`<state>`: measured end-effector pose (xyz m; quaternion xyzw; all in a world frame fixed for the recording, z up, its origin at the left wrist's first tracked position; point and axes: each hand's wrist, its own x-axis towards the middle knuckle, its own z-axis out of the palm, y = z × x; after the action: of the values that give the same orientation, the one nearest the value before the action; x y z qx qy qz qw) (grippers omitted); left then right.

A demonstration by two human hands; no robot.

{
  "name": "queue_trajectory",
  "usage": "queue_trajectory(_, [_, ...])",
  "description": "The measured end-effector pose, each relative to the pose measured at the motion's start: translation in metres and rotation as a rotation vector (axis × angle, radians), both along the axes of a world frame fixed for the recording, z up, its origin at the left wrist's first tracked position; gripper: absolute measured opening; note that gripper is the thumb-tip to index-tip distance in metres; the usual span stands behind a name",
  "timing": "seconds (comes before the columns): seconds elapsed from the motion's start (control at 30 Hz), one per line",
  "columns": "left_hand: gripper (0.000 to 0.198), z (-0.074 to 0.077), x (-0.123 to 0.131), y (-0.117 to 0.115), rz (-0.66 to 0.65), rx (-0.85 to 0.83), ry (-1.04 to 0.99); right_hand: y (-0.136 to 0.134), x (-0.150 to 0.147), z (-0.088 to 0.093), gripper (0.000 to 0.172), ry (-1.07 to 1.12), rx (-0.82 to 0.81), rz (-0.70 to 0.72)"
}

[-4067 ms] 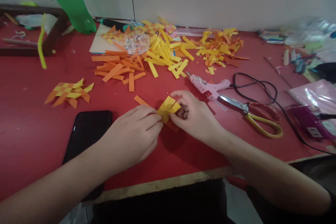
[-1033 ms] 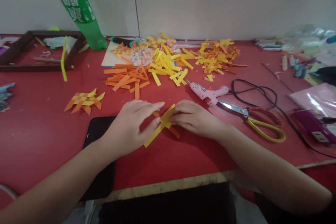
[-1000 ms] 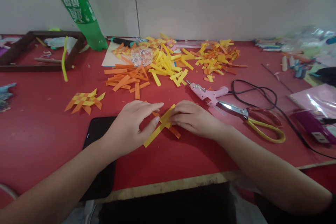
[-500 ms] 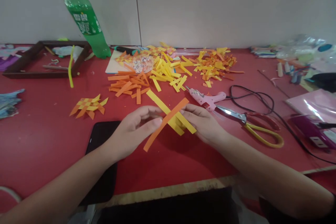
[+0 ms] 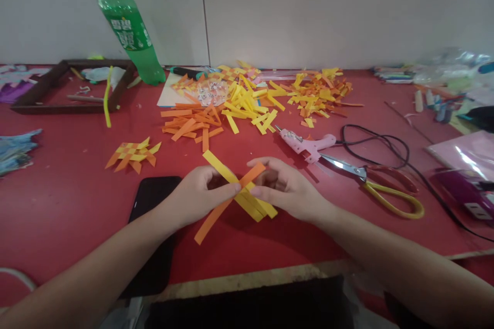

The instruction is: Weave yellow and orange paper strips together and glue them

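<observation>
Left hand point(image 5: 204, 193) has its grip on an orange strip point(image 5: 211, 223) crossed with yellow strips point(image 5: 250, 209), right hand point(image 5: 291, 188) pinches the yellow ones. They're over the table point(image 5: 224, 254), toward its front edge.

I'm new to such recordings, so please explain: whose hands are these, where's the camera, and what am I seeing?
There's no machine: a person works barehanded, and a camera worn on their head looks forward and down. The left hand and right hand hold crossed yellow and orange paper strips between them. On the red table lie piles of loose strips, a woven paper piece, a dark phone, a pink glue gun and scissors; a green bottle is at the back.
</observation>
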<state>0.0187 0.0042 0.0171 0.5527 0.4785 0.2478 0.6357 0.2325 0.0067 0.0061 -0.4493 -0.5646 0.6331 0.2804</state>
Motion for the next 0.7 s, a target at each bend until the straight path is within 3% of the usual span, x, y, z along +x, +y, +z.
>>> queue_trajectory(0.13, [0.018, 0.0010, 0.0024, 0.0004, 0.054, -0.022, -0.029, -0.0007, 0.0002, 0.0023, 0.051, -0.085, 0.027, 0.036])
queue_trajectory(0.27, [0.012, 0.0013, 0.0027, 0.0027, 0.107, 0.109, 0.044, -0.0003, -0.0010, -0.0008, 0.052, -0.051, 0.029, 0.019])
queue_trajectory(0.57, [0.016, -0.0039, 0.0013, 0.0009, -0.029, 0.160, 0.110, -0.0016, 0.0013, -0.0004, 0.033, -0.120, 0.250, 0.080])
queue_trajectory(0.7, [0.018, -0.0049, 0.0015, 0.0004, -0.014, 0.157, 0.060, 0.0005, -0.0007, -0.0023, 0.023, -0.088, 0.264, 0.072])
